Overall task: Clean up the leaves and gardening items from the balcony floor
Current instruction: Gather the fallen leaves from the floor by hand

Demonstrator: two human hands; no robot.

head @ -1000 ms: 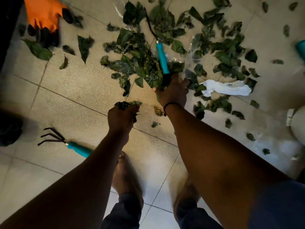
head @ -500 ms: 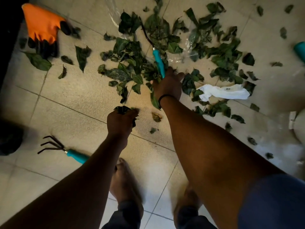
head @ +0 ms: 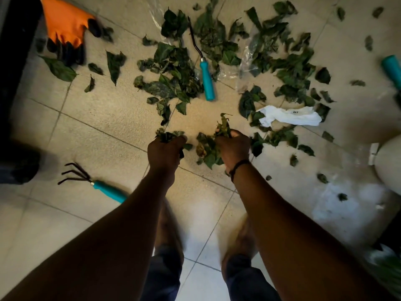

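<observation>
Green leaves [head: 178, 68] lie scattered over the tiled balcony floor [head: 104, 118], thickest at the top middle and top right. My left hand [head: 163, 152] grips a small bunch of leaves. Close beside it, my right hand [head: 233, 147] holds a larger bunch of leaves [head: 208, 148] above the floor. A teal-handled tool [head: 206, 77] with a thin dark shaft lies among the leaves ahead. A teal-handled hand rake [head: 95, 184] lies on the floor to the left of my left arm.
An orange and black glove [head: 65, 20] lies at the top left by a dark wall. A white cloth [head: 290, 116] and clear plastic [head: 245, 61] sit among the leaves on the right. Another teal handle [head: 391, 68] and a pale rounded pot [head: 390, 164] are at the right edge.
My right hand has pulled back from the leaf pile near the teal-handled tool, bringing a bunch of leaves toward my left hand. The left hand kept its bunch.
</observation>
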